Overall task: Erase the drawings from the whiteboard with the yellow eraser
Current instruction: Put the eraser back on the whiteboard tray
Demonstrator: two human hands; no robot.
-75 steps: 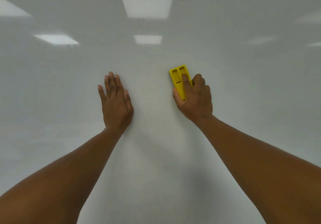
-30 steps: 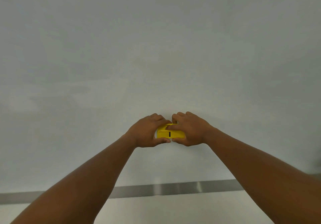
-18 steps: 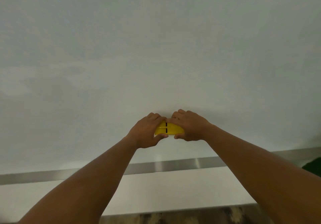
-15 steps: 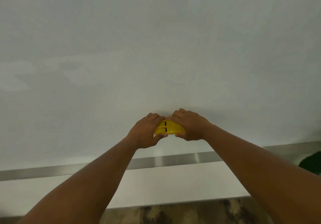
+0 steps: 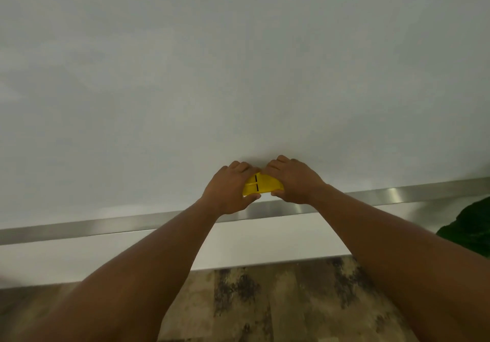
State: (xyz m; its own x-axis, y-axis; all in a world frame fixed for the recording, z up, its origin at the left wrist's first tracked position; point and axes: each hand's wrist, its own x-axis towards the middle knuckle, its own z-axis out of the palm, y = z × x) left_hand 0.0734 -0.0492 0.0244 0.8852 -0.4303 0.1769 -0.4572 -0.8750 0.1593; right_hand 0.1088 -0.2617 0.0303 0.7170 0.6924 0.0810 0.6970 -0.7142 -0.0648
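- We have the yellow eraser (image 5: 262, 187) between both hands: the left hand (image 5: 228, 191) curls round its left end with the thumb beneath, and the right hand (image 5: 293, 180) curls round its right end likewise, so both are closed on it and neither is slack.
- At the far left of the frame the whiteboard (image 5: 185, 76) runs pale and bare; we make out no drawings on any part of it that shows, though faint marks would be hard to tell in this light.
- Along the lower left, the metal rail (image 5: 106, 226) marks the board's bottom edge, with a white strip of wall below it and patterned floor (image 5: 278, 302) under that.
- At the centre, low on the board and just above the rail, the eraser lies crosswise against the surface; only its yellow back with a dark slot shows between our knuckles.
- We judge it a light, stiff plastic shell, likely with a soft pad on the hidden face; it should slide easily, and the smooth back could slip under sweaty fingers.
- The ends, where we hold it now, look the best place, with the fingers over the top edge and the thumbs below.
- At the right edge a dark green shape (image 5: 469, 227) sits below the rail; what it is we cannot tell.
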